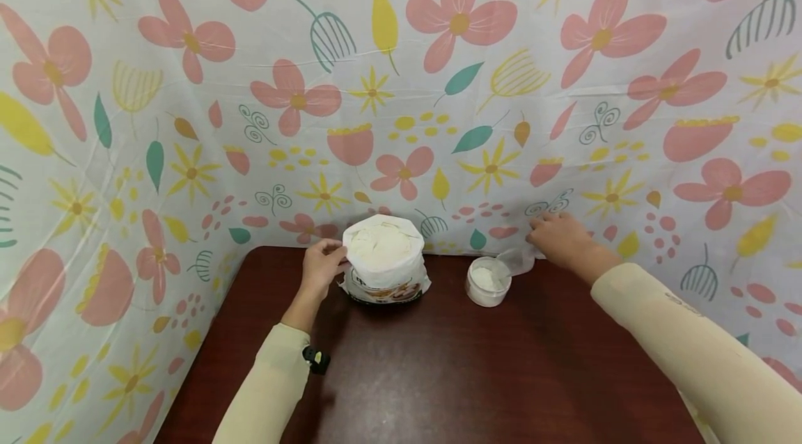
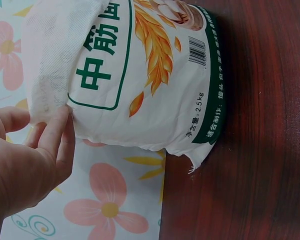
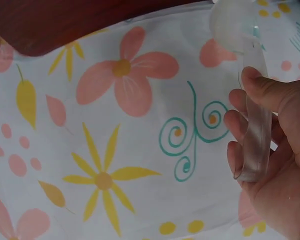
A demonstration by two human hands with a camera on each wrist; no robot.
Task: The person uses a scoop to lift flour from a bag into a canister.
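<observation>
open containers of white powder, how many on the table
2: the bag, its rim pinched by the left hand, and the tub, to the bag's right. None looks hidden in the head view.

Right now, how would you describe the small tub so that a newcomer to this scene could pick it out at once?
Start at the dark reddish-brown table and look toward its far edge, near the flowered cloth. Right of the big white bag sits the tub, holding white powder. Unlike the bag, it is small, squat and round.
</observation>
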